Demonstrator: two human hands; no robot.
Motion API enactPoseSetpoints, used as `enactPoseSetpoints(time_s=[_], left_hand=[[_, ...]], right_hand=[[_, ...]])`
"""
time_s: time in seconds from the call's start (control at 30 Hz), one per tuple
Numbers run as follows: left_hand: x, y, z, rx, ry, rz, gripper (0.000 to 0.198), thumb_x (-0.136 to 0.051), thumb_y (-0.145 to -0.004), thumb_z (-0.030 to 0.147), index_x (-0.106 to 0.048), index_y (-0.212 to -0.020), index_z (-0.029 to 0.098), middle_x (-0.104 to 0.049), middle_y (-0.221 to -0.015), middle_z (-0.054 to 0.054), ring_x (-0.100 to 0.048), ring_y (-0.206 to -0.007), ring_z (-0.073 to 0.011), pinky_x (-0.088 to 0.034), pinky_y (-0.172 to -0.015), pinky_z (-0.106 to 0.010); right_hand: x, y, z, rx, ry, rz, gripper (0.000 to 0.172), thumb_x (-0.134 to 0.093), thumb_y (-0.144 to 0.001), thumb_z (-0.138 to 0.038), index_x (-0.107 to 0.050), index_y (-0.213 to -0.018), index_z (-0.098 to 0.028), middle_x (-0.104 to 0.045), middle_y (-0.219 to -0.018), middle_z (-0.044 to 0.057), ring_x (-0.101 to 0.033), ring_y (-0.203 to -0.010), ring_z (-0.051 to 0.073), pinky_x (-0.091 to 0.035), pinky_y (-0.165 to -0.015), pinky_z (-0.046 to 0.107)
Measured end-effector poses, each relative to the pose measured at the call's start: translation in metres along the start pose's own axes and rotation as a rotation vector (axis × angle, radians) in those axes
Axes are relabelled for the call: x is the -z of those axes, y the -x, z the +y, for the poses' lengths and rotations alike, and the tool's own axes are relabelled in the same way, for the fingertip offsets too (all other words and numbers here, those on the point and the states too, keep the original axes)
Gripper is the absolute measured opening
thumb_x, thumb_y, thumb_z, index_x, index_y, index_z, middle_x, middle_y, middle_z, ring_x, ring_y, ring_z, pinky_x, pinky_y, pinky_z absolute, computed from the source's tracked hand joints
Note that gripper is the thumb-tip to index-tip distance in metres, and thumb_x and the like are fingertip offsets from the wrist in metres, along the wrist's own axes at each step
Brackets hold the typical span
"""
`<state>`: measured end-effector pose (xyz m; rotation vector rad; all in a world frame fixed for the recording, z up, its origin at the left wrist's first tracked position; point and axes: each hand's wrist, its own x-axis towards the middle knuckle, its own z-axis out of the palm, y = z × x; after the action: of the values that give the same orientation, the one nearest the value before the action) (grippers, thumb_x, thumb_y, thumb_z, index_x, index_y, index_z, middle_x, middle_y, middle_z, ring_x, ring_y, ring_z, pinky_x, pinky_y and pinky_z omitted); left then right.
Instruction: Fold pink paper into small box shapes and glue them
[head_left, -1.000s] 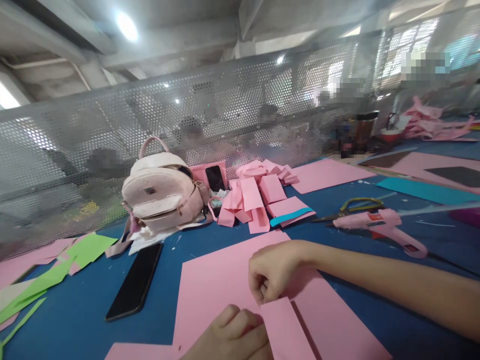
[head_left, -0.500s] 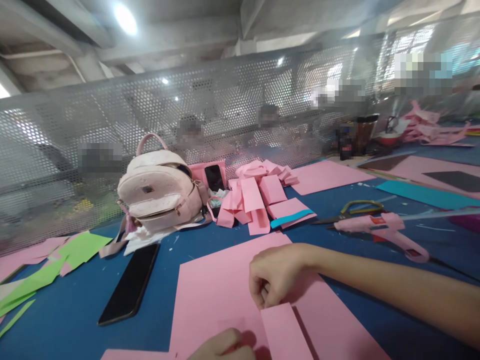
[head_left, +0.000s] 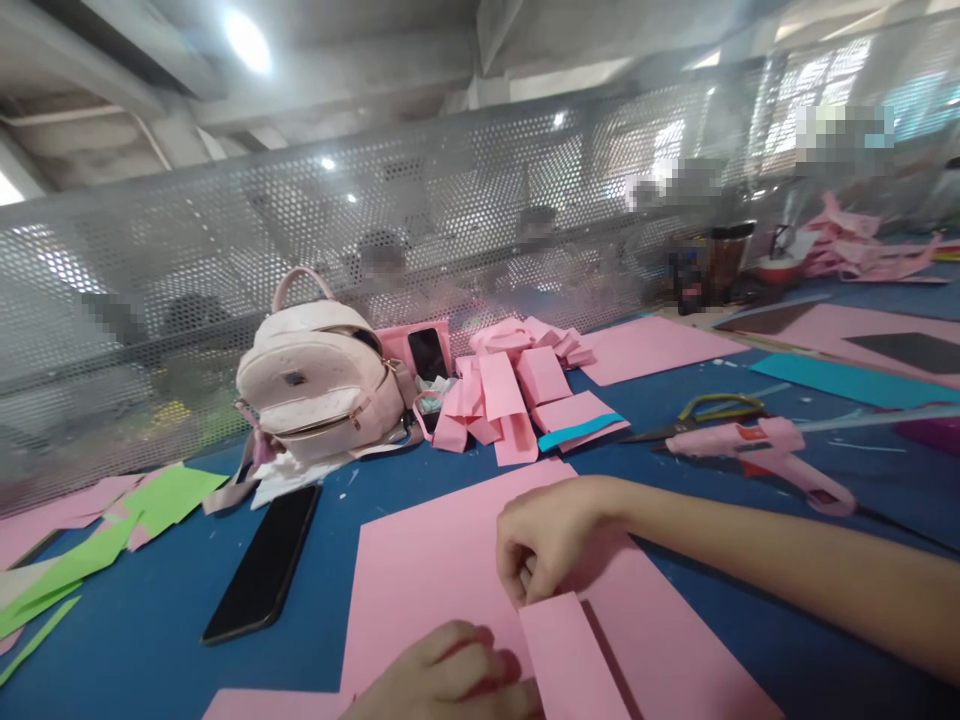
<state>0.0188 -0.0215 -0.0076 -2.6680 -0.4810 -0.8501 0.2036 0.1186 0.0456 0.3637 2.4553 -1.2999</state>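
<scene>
A folded strip of pink paper (head_left: 570, 650) lies at a slant on a large pink sheet (head_left: 427, 560). At its far end my right hand (head_left: 544, 535) is closed, with thumb and curled fingers pinching the strip's edge. My left hand (head_left: 450, 675), low in the picture and partly cut off by the frame, has its fingers bent together against the strip's left side. Its fingertips are partly hidden there. The near end of the strip runs out of view.
A black phone (head_left: 262, 565) and a pale backpack (head_left: 315, 375) stand to the left. Folded pink pieces (head_left: 510, 390) are heaped behind the sheet. Scissors (head_left: 720, 405) and a pink glue gun (head_left: 772, 450) rest at right. Green paper (head_left: 172, 500) lies far left; a perforated metal screen (head_left: 450, 210) runs behind.
My left hand has come further into view, moving slightly up and toward the strip. My right hand stays pinched at the strip's far end. The view has shifted slightly.
</scene>
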Motion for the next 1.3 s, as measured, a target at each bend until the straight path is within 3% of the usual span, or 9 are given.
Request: enactPoseSetpoints(time_s=[0.13, 0.2, 0.27, 0.4, 0.47, 0.53, 0.7, 0.83, 1.3], left_hand=[[0.017, -0.002, -0.007, 0.029, -0.08, 0.013, 0.023, -0.05, -0.105, 0.023, -0.07, -0.092, 0.026, -0.08, -0.099, 0.01, -0.065, -0.087, -0.0072, -0.045, -0.089, -0.02], [0.036, 0.002, -0.016, 0.165, -0.059, 0.126, 0.031, -0.04, -0.107, 0.031, -0.071, -0.103, 0.026, -0.08, -0.101, 0.004, -0.065, -0.086, -0.0138, -0.046, -0.089, -0.028], [0.056, 0.006, -0.029, 0.367, -0.087, 0.048, 0.032, -0.042, -0.103, 0.021, -0.065, -0.125, 0.026, -0.073, -0.125, -0.002, -0.065, -0.105, -0.0201, -0.045, -0.096, -0.036], [0.075, 0.013, -0.057, 0.926, -0.051, 0.45, 0.04, -0.061, -0.095, 0.033, -0.058, -0.136, 0.03, -0.055, -0.148, -0.005, -0.044, -0.14, -0.029, -0.037, -0.113, -0.042], [0.071, 0.015, -0.068, 1.108, 0.147, 0.662, 0.052, -0.065, -0.092, 0.043, -0.052, -0.141, 0.03, -0.05, -0.153, -0.006, -0.044, -0.142, -0.028, -0.038, -0.114, -0.039], [0.06, 0.018, -0.074, 1.231, 0.441, 0.724, 0.066, -0.072, -0.085, 0.049, -0.048, -0.144, 0.031, -0.051, -0.152, -0.007, -0.048, -0.14, -0.0276, -0.045, -0.108, -0.036], [0.03, 0.028, -0.072, 1.424, 0.936, 0.51, 0.063, -0.082, -0.072, 0.054, -0.065, -0.12, 0.017, -0.076, -0.11, -0.011, -0.072, -0.097, -0.0245, -0.057, -0.08, -0.029], [0.026, 0.037, -0.069, 1.475, 0.91, 0.382, 0.044, -0.078, -0.076, 0.055, -0.071, -0.079, 0.012, -0.067, -0.061, 0.001, -0.058, -0.053, -0.0108, -0.045, -0.054, -0.019], [0.033, 0.028, -0.07, 1.413, 0.815, 0.245, 0.047, -0.077, -0.072, 0.061, -0.078, -0.068, 0.015, -0.077, -0.068, -0.008, -0.072, -0.07, -0.0259, -0.056, -0.067, -0.031]], right_hand=[[0.0, 0.0, 0.005, 0.055, -0.042, 0.025, 0.015, -0.065, -0.07, -0.01, -0.075, -0.079, -0.015, -0.064, -0.064, -0.005, -0.058, -0.06, 0.01, -0.044, -0.059, 0.017], [0.001, 0.001, 0.005, 0.084, -0.064, 0.103, 0.016, -0.064, -0.07, -0.01, -0.075, -0.081, -0.015, -0.062, -0.062, -0.005, -0.057, -0.056, 0.009, -0.043, -0.056, 0.018], [0.003, 0.002, 0.002, 0.106, -0.088, 0.245, 0.018, -0.06, -0.074, -0.012, -0.074, -0.085, -0.016, -0.061, -0.062, -0.005, -0.055, -0.052, 0.009, -0.043, -0.053, 0.019], [0.003, -0.001, -0.006, 0.155, -0.129, 0.648, 0.011, -0.06, -0.083, -0.02, -0.07, -0.085, -0.016, -0.065, -0.068, -0.002, -0.06, -0.063, 0.012, -0.045, -0.061, 0.022], [-0.001, -0.006, -0.007, 0.168, -0.15, 0.834, 0.011, -0.061, -0.085, -0.025, -0.069, -0.083, -0.016, -0.067, -0.074, 0.001, -0.062, -0.07, 0.014, -0.046, -0.066, 0.024], [-0.006, -0.013, -0.003, 0.17, -0.179, 0.961, 0.013, -0.061, -0.087, -0.027, -0.067, -0.084, -0.016, -0.068, -0.078, 0.002, -0.062, -0.072, 0.015, -0.046, -0.068, 0.025], [-0.018, -0.029, 0.018, 0.181, -0.248, 1.069, 0.015, -0.062, -0.086, -0.03, -0.063, -0.081, -0.017, -0.066, -0.081, 0.003, -0.062, -0.074, 0.017, -0.048, -0.068, 0.027], [-0.022, -0.034, 0.027, 0.172, -0.284, 1.065, 0.015, -0.061, -0.085, -0.031, -0.062, -0.082, -0.017, -0.066, -0.079, 0.002, -0.059, -0.066, 0.014, -0.046, -0.061, 0.025], [-0.025, -0.032, 0.026, 0.112, -0.261, 0.981, 0.013, -0.06, -0.078, -0.02, -0.071, -0.083, -0.017, -0.069, -0.075, 0.001, -0.06, -0.064, 0.014, -0.043, -0.059, 0.023]])
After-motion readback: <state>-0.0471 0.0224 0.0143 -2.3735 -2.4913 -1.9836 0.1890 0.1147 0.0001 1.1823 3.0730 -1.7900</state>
